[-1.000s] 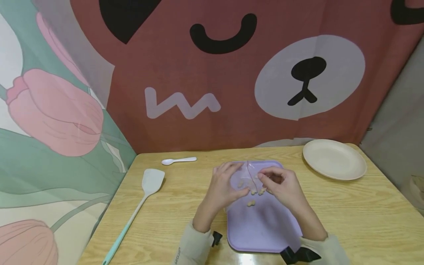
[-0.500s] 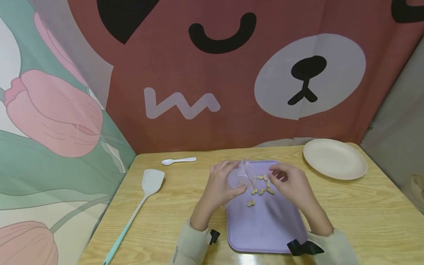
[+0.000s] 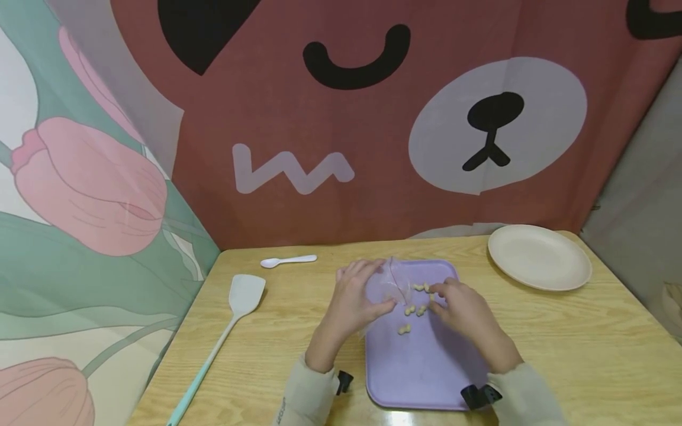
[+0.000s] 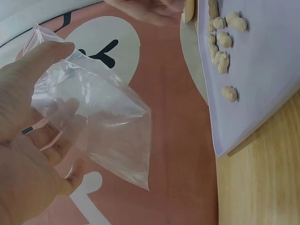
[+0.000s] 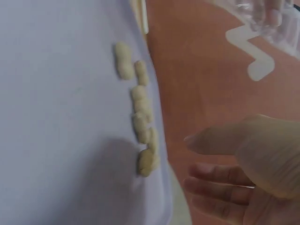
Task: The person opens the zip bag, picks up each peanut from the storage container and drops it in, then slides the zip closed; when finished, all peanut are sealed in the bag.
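My left hand [image 3: 351, 299] holds a clear plastic zip bag [image 4: 110, 115] over the far left part of the purple tray [image 3: 421, 376]. In the left wrist view its thumb lies across the bag's upper part, and its other fingers show through the film. No contents are visible in the bag. Several unshelled peanuts [image 5: 140, 105] lie scattered in the tray's far half; one peanut [image 3: 404, 329] sits nearer the middle. My right hand [image 3: 466, 310] is beside the peanuts on their right, thumb and fingers apart with nothing visible between them in the right wrist view.
Left of the tray lies a long spatula [image 3: 247, 293] with a white blade and mint handle. A small white spoon [image 3: 289, 261] is near the table's back edge. A round beige plate [image 3: 539, 257] stands at the back right. A printed cloth [image 3: 288, 219] hangs behind the table.
My right hand moved from beside the bag's opening to the right, then lowered toward the peanuts. More peanuts show on the tray. My left hand and bag shifted slightly left.
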The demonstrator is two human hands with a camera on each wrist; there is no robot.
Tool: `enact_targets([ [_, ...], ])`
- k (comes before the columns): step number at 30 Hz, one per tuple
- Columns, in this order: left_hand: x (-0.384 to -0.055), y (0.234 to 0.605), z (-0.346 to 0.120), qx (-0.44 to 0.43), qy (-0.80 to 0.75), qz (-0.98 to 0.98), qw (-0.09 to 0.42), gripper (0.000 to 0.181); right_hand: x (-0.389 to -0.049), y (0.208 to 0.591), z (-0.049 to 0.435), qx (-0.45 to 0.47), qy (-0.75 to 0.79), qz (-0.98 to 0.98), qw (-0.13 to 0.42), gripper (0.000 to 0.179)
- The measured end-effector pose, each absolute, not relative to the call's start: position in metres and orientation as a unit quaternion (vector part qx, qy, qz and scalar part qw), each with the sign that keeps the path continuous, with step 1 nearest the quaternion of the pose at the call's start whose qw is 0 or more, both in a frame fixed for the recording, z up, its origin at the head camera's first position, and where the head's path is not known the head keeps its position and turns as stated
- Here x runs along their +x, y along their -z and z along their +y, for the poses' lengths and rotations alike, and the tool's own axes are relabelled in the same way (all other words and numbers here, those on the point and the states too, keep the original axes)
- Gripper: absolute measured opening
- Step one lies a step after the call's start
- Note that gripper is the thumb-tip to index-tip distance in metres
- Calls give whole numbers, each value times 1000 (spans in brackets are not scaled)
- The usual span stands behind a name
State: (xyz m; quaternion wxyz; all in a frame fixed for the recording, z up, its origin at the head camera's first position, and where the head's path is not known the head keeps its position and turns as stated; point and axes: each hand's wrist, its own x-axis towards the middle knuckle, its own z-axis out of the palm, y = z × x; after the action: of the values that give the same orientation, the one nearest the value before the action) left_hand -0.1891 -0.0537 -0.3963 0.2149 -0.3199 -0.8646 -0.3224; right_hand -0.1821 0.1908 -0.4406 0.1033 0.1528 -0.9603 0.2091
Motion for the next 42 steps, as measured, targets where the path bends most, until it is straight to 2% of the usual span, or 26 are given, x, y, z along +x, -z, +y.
enact_targets([
  [3, -189, 396, -54, -318, 324, -864, 216, 69, -185, 448, 192, 153, -202, -963, 88, 17],
  [7, -189, 397, -53, -316, 326, -867, 207, 69, -188, 457, 193, 163, -201, -961, 95, 9],
  [10, -189, 397, -52, -313, 324, -869, 205, 68, -190, 462, 194, 170, -207, -958, 100, 9],
  [24, -189, 401, -52, -306, 332, -872, 191, 68, -195, 470, 192, 158, -232, -958, 60, 11],
  [42, -187, 400, -53, -307, 301, -881, 200, 68, -198, 475, 197, 152, -263, -951, 58, 12],
])
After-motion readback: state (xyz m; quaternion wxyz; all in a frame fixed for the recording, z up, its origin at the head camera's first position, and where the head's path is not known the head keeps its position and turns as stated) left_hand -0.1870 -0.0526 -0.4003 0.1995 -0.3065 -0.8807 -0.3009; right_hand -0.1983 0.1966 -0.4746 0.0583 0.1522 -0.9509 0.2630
